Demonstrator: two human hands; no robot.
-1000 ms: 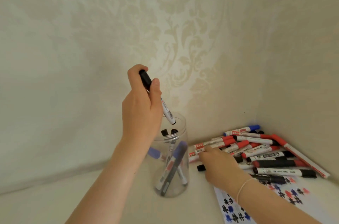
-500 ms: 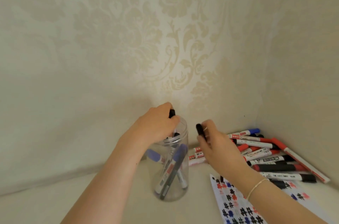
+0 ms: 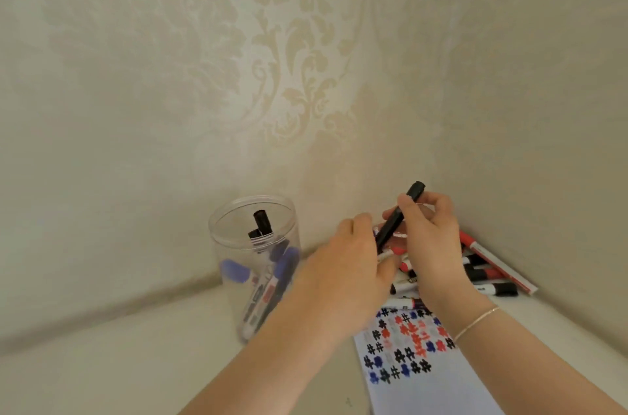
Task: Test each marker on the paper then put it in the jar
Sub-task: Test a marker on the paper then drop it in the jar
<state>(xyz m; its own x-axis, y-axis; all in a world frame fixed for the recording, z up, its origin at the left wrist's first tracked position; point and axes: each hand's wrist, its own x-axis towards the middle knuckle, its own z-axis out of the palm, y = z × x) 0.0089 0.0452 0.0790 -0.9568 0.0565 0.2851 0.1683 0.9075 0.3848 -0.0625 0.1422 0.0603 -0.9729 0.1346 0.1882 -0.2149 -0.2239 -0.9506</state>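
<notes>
My right hand (image 3: 431, 244) grips a black marker (image 3: 396, 220) tilted up to the right above the marker pile. My left hand (image 3: 350, 268) is against the marker's lower end, its fingers curled round that end, which they hide. The clear plastic jar (image 3: 221, 244) stands to the left and holds several markers with black and blue caps. The white paper (image 3: 428, 387), covered in black, red and blue test marks, lies below my right wrist.
A pile of red, black and blue markers (image 3: 489, 273) lies in the corner behind my right hand. Patterned walls close in at the back and right. The pale surface (image 3: 102, 363) stretches left of the jar.
My left hand dropped its marker into the jar and moved right to the black marker. My right hand picked that marker from the pile and raised it.
</notes>
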